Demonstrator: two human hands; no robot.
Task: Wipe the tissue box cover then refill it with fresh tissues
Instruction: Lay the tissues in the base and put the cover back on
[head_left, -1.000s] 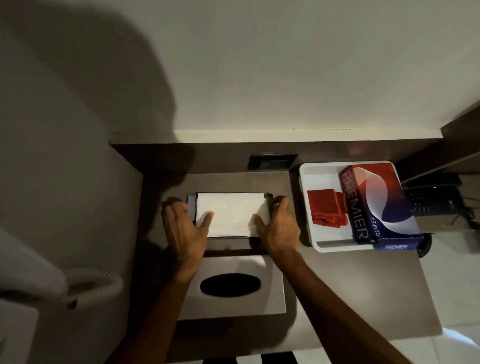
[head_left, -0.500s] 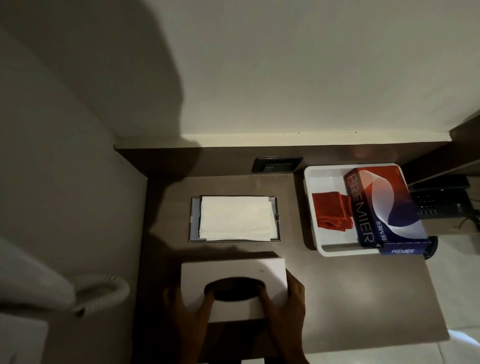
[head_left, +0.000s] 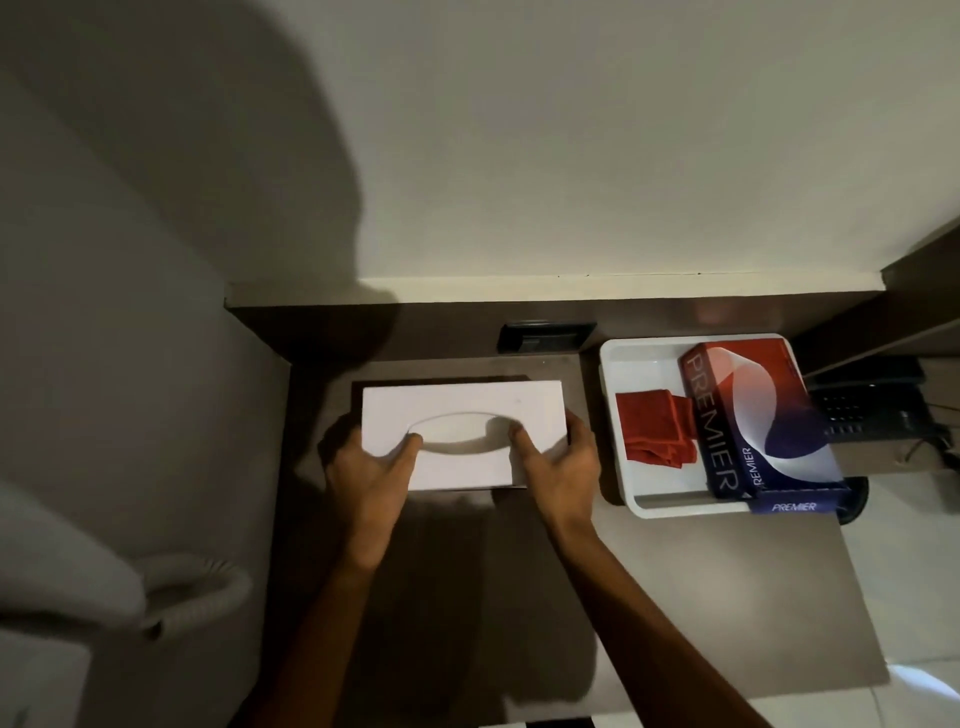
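The white tissue box cover (head_left: 462, 405) with its oval slot sits over the spot on the brown desk where the tissue stack lay; the stack and its base are hidden beneath it. My left hand (head_left: 371, 478) grips the cover's near left corner, thumb at the slot's left end. My right hand (head_left: 558, 467) grips the near right corner, thumb at the slot's right end. White tissue shows faintly through the slot.
A white tray (head_left: 618, 358) at the right holds a folded red cloth (head_left: 654, 428) and a red-and-blue Premier tissue box (head_left: 753, 421). A black phone (head_left: 867, 410) sits beyond it. A wall socket (head_left: 545, 336) is behind the cover; a corded handset (head_left: 192, 587) hangs at the left.
Both hands left the tissue stack, picked up the cover from the desk's near side and carried it away from me onto the stack, which is now covered.
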